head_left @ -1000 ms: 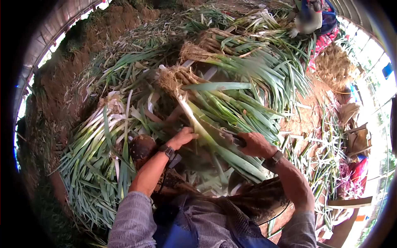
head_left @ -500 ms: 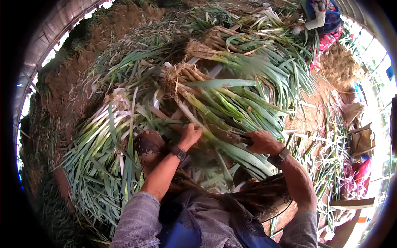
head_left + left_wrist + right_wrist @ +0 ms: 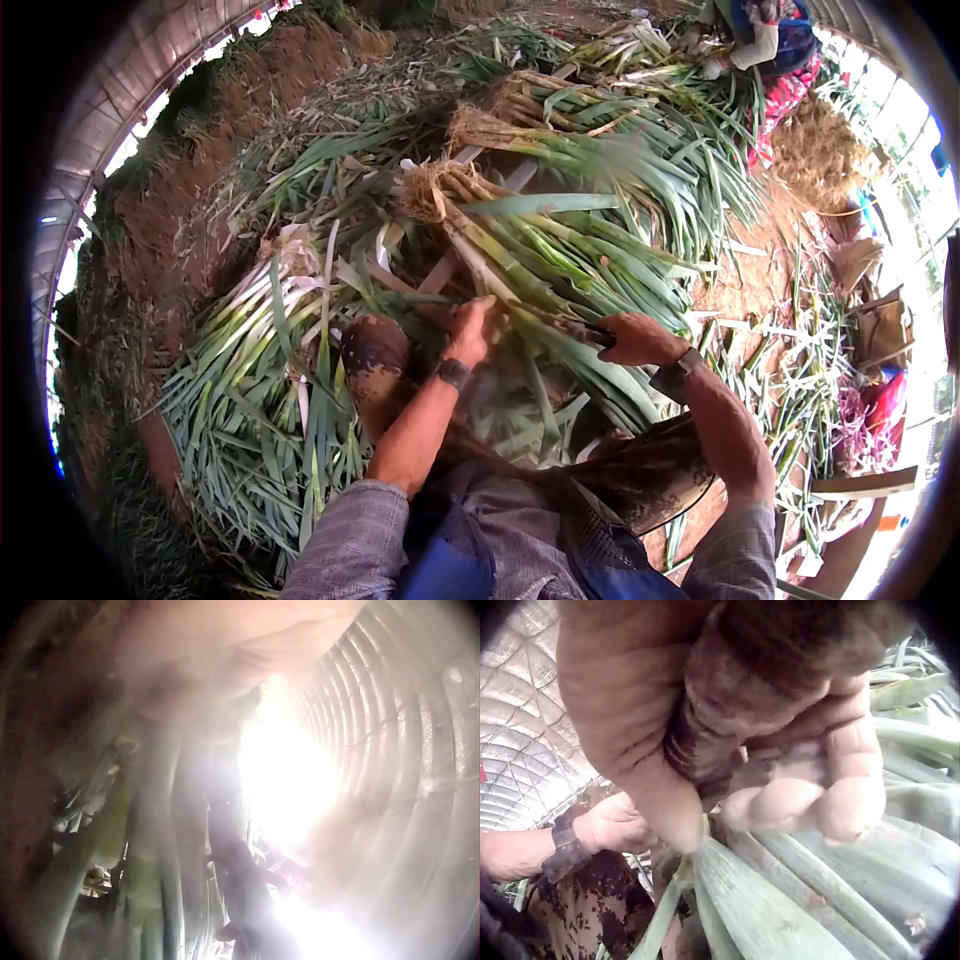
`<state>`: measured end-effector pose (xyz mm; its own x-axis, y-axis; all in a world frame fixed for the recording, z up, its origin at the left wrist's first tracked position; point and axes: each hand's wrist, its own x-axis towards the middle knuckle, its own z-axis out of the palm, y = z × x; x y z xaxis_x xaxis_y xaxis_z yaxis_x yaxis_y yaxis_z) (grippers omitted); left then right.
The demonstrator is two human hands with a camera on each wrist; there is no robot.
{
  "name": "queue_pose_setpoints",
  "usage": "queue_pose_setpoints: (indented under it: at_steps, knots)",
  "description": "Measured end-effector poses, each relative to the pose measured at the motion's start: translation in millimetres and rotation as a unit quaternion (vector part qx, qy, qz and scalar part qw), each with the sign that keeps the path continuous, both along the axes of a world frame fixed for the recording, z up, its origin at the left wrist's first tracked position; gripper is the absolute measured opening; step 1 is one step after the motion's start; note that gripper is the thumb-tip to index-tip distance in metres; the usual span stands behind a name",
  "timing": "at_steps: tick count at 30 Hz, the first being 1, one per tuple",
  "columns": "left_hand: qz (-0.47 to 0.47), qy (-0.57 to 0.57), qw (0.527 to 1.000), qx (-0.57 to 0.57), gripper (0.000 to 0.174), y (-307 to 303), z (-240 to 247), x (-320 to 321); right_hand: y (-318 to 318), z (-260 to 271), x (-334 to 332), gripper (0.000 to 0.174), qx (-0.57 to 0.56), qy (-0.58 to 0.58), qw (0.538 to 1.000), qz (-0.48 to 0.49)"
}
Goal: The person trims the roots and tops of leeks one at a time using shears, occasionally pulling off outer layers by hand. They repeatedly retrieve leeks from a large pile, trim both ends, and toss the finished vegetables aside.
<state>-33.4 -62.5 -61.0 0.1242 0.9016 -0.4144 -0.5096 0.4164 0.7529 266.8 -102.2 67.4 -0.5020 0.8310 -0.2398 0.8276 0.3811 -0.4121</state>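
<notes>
Having a big leafy heap (image 3: 250,430) at left and long green stalks (image 3: 515,275) in the middle. Putting the left hand (image 3: 474,332) by them, too blurry for telling its grip. Curling the right hand (image 3: 642,340) around a dark handle (image 3: 601,338).

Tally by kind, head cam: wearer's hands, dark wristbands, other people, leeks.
Wearer's hands (left hand, right hand): 2
Dark wristbands: 2
Other person, top right: 1
Total: 5
Leeks left out: too tangled to count.
</notes>
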Motion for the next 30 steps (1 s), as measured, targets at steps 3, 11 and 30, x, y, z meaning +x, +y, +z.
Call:
queue_pose_setpoints:
  at_steps: [3, 11, 30]
  knots:
    - [0.011, -0.005, 1.0, 0.001, 0.017, 5.4, 3.9, 5.3, -0.3, -1.0, -1.2, 0.037, -0.004, 0.008, 1.0, 0.025]
    - [0.003, 0.127, 0.991, -0.041, 0.025, 21.8, 7.0, 13.9, 5.7, 5.5, 0.8, 0.041, 0.064, 0.059, 0.994, -0.067]
    - [0.031, 0.006, 0.993, 0.114, 0.048, 9.8, 14.1, 15.7, 5.6, 0.4, -23.5, 0.032, 0.203, 0.082, 0.975, -0.033]
